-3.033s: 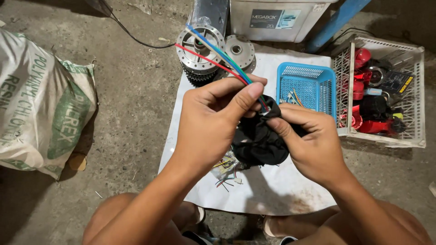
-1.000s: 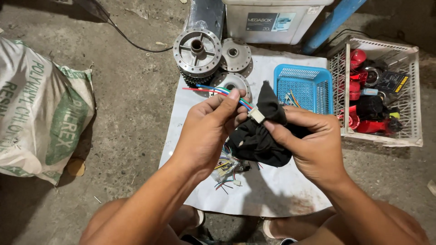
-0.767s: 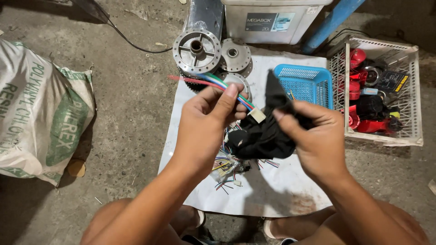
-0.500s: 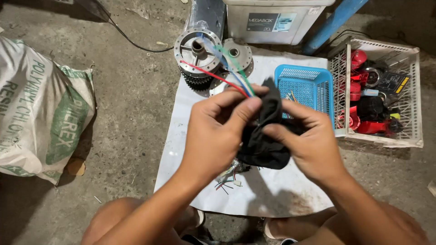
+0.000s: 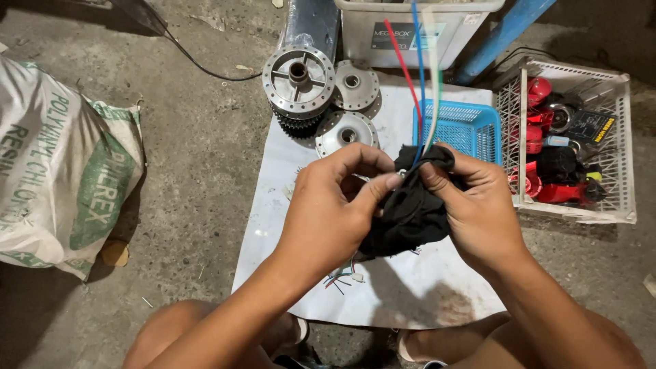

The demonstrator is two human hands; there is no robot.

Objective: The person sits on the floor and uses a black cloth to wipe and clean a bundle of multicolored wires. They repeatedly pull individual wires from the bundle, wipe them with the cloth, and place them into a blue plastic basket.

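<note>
A white sheet (image 5: 410, 287) covers the concrete floor. Above its middle, the left hand (image 5: 328, 212) and right hand (image 5: 478, 205) grip a black cloth bundle (image 5: 406, 219), fingers pinching its top, where red, blue and white wires (image 5: 417, 75) rise. Beyond the bundle sit metal hubs (image 5: 301, 82) and a blue basket (image 5: 465, 126); right, a white crate (image 5: 615, 150).

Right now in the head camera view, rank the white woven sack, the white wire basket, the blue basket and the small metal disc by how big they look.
1. white woven sack
2. white wire basket
3. blue basket, partly hidden behind the right hand, so its rank is less sure
4. small metal disc
</note>
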